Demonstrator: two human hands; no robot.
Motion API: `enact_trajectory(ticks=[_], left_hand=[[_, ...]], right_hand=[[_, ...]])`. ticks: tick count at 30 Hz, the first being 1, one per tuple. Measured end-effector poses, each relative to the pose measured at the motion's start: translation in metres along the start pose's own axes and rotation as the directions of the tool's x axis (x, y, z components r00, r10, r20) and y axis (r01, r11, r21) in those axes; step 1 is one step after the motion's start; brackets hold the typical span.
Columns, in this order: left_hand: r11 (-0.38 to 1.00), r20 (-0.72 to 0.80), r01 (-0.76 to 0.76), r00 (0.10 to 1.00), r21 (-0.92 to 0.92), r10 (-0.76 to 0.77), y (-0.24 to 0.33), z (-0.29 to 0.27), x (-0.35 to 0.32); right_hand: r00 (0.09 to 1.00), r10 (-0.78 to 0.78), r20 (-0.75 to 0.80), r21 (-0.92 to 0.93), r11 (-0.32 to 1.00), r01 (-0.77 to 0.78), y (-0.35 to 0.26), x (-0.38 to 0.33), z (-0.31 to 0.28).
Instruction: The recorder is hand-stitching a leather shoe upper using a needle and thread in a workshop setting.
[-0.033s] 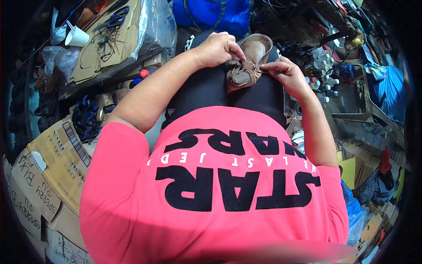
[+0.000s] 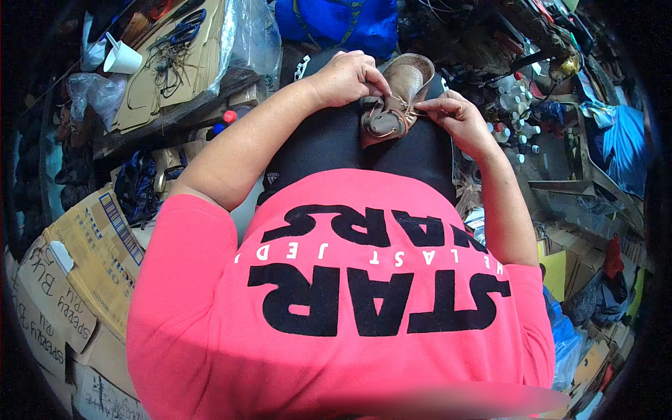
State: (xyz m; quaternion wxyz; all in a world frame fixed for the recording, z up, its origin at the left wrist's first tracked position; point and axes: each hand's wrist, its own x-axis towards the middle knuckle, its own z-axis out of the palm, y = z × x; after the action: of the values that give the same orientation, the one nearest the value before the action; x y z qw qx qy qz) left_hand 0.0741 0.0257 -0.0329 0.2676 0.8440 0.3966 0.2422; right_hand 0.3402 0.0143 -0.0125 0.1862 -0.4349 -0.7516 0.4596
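A brown leather shoe point(image 2: 404, 78) rests on my dark-trousered thighs, its opening toward me. A thin tan shoelace point(image 2: 399, 102) crosses its middle. On the shoe's left side, my left hand point(image 2: 348, 78) is closed, thumb and finger pinching the lace close to the leather. Across from it, my right hand point(image 2: 463, 122) pinches the lace's other side between thumb and forefinger, its remaining fingers curled. The knot area between the hands is too small to make out clearly.
Stacked cardboard sheets point(image 2: 204, 59) with dark laces and scissors lie at the upper left, near a white cup point(image 2: 123, 57). A blue bag point(image 2: 339, 24) sits beyond my knees. Several small bottles point(image 2: 514, 105) stand at the right. Cardboard boxes point(image 2: 91, 259) are at the lower left.
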Motion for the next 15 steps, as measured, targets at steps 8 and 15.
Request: enact_trajectory(ticks=[8, 15], left_hand=[[0.999, 0.040, 0.029, 0.999, 0.024, -0.030, 0.002, 0.002, 0.003], [0.998, 0.068, 0.064, 0.996, -0.030, -0.062, 0.002, 0.007, 0.012]], right_hand=[[1.000, 0.022, 0.022, -0.030, 0.999, -0.022, 0.005, 0.002, -0.001], [0.991, 0.072, 0.113, 0.180, 0.979, -0.091, 0.009, 0.012, -0.005]])
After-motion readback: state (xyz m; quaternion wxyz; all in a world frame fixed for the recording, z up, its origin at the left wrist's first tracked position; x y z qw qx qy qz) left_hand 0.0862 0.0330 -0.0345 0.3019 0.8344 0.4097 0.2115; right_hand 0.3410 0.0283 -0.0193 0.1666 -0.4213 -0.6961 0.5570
